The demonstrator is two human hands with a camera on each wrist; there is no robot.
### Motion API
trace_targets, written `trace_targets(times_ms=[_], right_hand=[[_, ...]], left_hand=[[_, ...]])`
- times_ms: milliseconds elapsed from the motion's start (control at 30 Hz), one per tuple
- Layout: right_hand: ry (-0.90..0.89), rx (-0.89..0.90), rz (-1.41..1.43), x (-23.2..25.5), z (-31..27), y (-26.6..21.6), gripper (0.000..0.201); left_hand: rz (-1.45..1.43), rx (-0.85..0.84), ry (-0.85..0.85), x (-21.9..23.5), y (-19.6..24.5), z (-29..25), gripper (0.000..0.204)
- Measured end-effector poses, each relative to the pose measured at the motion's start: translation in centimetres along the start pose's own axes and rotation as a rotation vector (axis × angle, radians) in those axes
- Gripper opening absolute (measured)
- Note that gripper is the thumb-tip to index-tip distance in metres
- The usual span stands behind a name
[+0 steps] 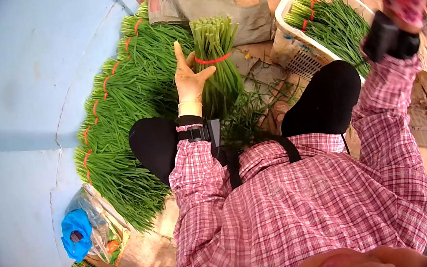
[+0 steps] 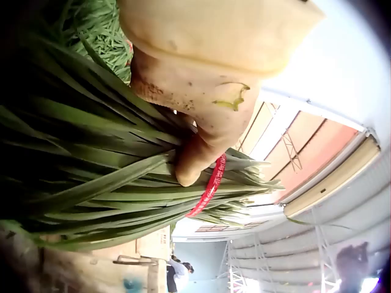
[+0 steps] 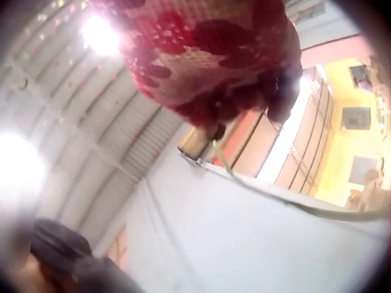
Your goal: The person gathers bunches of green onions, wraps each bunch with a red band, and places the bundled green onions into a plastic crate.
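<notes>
The green bundle [image 1: 224, 78] is right in front of you, between your knees, stem ends up and leaves trailing down. I'd guess it's fairly light for its bulk: stiff and firm at the stems, floppy lower down, maybe a bit slippery if the leaves are damp. Leaves would bruise or crease easily, so grab it close to the red band [image 1: 213, 60], where the stems are packed tightest.

Your left hand [image 1: 189, 81] is spread wide against the side, index up, thumb flat on the stems by the band. Can't tell what your hidden fingers are doing. Your right hand [image 3: 223, 67] is way up off to the side, blurry, fingers bent, with what looks like a long thin strand [image 3: 317, 212] pinched at the tips.

Around you: loose leaves [image 1: 262, 103] are scattered just beside the bundle and could tangle in it. Your left knee [image 1: 152, 143] sits between your body and the row of tied bundles [image 1: 126, 113] along the blue wall [image 1: 21, 80]. Sacks [image 1: 251, 21] lie just beyond. The white crate [image 1: 289, 46], with more greens inside, is past your right knee [image 1: 325, 96], so that knee and the crate's raised rim are both in the way on that side.
</notes>
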State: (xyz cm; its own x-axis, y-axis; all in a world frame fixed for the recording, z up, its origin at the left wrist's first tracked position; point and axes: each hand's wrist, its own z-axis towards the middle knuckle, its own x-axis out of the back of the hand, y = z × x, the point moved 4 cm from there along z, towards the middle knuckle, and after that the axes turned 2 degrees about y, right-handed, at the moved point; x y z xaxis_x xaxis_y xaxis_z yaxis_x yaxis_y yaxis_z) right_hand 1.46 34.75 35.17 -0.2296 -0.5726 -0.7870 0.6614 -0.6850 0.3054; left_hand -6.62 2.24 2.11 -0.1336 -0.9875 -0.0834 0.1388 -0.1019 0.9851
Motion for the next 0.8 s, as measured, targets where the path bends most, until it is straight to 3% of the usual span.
trace_targets(times_ms=[67, 100, 133, 200, 233, 267, 300, 333, 367, 400, 433, 500, 533, 600, 633, 667, 700, 767, 800], right_hand=[[0.165, 0.135, -1.504, 1.4, -3.8, -1.6, 0.038], [0.388, 0.029, -1.97, 4.5, -4.1, -2.0, 0.044], [0.588, -0.223, -2.2, 8.3, -4.4, -2.2, 0.051], [0.805, -0.668, -2.157, 16.5, -6.8, -2.8, 0.064], [0.895, -0.753, -1.956, 20.2, -8.2, -3.3, 0.071], [1.019, -0.748, -1.622, 23.9, -9.8, -4.1, 0.078], [1.138, -0.673, -1.075, 28.6, -12.1, -6.2, 0.087], [1.153, -0.576, -0.81, 30.5, -12.5, -6.0, 0.085], [1.015, -0.53, -0.83, 30.5, -12.2, -5.0, 0.085], [0.965, -0.494, -0.886, 28.4, -10.3, -2.7, 0.107], [0.64, -0.522, -0.809, 27.6, -9.4, -1.7, 0.092], [0.223, -0.27, -1.628, 25.4, -10.3, -2.6, 0.071], [0.116, -0.046, -2.003, 24.3, -11.1, -2.7, 0.065], [0.08, 0.006, -2.211, 23.3, -10.9, -2.8, 0.058], [0.147, -0.056, -2.157, 22.8, -10.3, -2.7, 0.058], [0.215, -0.115, -2.103, 22.3, -9.8, -2.4, 0.058], [0.423, -0.129, -1.899, 22.1, -8.8, -2.0, 0.061], [0.853, -0.035, -1.421, 22.5, -7.9, -1.7, 0.07], [0.869, -0.092, -1.607, 22.0, -7.3, -1.7, 0.076]], left_hand=[[0.117, 0.022, 0.037, 1.2, -1.5, 0.4, 0.122], [0.086, 0.011, 0.042, 1.5, -1.6, 0.4, 0.122], [0.057, 0.0, 0.044, 1.7, -1.7, 0.5, 0.122], [0.072, -0.036, 0.042, 1.8, -0.8, 0.6, 0.122], [0.169, -0.077, 0.045, 1.5, 0.9, 0.4, 0.121], [0.265, -0.119, 0.051, 1.0, 3.3, 0.0, 0.12], [0.357, -0.164, 0.048, 0.3, 5.5, -0.5, 0.119], [0.496, -0.245, 0.084, -0.1, 7.5, -1.0, 0.104], [0.514, -0.147, 0.063, -0.6, 7.9, -1.2, 0.084], [0.535, -0.049, 0.041, -1.2, 8.3, -1.3, 0.065], [0.561, -0.162, -0.003, -1.4, 9.0, -1.7, 0.066], [0.577, -0.663, -0.146, -3.6, 11.1, -3.6, 0.069], [0.621, -0.854, -0.202, -5.0, 11.9, -4.0, 0.07], [0.919, -0.921, -0.299, -7.0, 13.4, -3.9, 0.07], [1.122, -0.901, -0.309, -6.8, 13.7, -4.1, 0.071], [1.141, -0.937, -0.191, -6.7, 13.8, -4.5, 0.074], [1.169, -0.986, -0.075, -6.7, 13.9, -4.2, 0.077], [0.931, -0.852, 0.157, -3.6, 11.0, -2.9, 0.078], [0.752, -0.705, 0.274, -2.2, 10.3, -2.4, 0.08]])
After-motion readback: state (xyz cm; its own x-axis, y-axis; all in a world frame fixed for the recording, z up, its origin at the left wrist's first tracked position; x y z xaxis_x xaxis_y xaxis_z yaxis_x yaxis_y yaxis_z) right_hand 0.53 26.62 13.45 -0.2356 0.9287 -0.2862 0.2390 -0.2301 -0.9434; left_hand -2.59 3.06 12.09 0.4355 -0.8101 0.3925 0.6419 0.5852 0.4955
